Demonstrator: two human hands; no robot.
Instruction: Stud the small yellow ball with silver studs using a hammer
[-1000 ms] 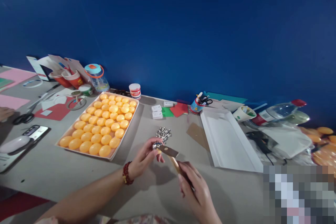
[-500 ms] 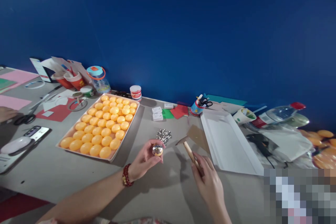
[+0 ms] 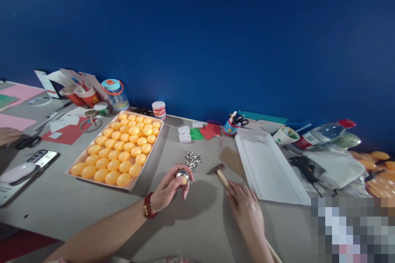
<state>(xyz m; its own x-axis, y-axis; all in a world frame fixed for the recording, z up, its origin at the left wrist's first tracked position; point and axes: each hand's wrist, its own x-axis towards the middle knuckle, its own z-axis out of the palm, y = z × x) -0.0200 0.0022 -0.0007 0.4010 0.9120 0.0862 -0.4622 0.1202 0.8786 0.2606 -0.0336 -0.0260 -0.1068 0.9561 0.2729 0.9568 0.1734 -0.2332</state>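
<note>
My left hand is closed around a ball studded with shiny silver tack heads, with a bit of orange showing at its lower side. Just beyond it lies a small pile of silver thumbtacks on the table. My right hand grips a hammer by its wooden handle; the head points left, low over the table or on it. The handle's end shows past my wrist. To the left stands a shallow box of orange balls.
A white tray lies right of the hammer, with a glue gun and plastic bottle beyond. Small white boxes and a pen cup stand at the back. Scissors lie left, near another person's hand.
The hammer has dropped lower, and my right hand has turned palm down over its handle. My left fingers have shifted on the ball, the thumb now lying across it.
</note>
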